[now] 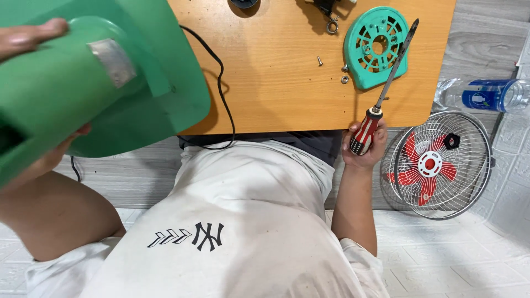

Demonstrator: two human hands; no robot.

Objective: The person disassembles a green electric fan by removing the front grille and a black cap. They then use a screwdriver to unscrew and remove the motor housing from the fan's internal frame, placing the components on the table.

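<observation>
My left hand grips a large green plastic fan base, lifted close to the camera at the upper left; only fingertips and part of the palm show around it. My right hand is closed on the red, white and black handle of a screwdriver at the table's near edge, its long shaft pointing up and away over a teal round fan motor cover. A black power cord runs from the green base across the wooden table.
Loose screws and a washer lie beside the teal cover. Dark parts sit at the table's far edge. On the floor at right lie a wire fan guard with red blades and a clear plastic bottle.
</observation>
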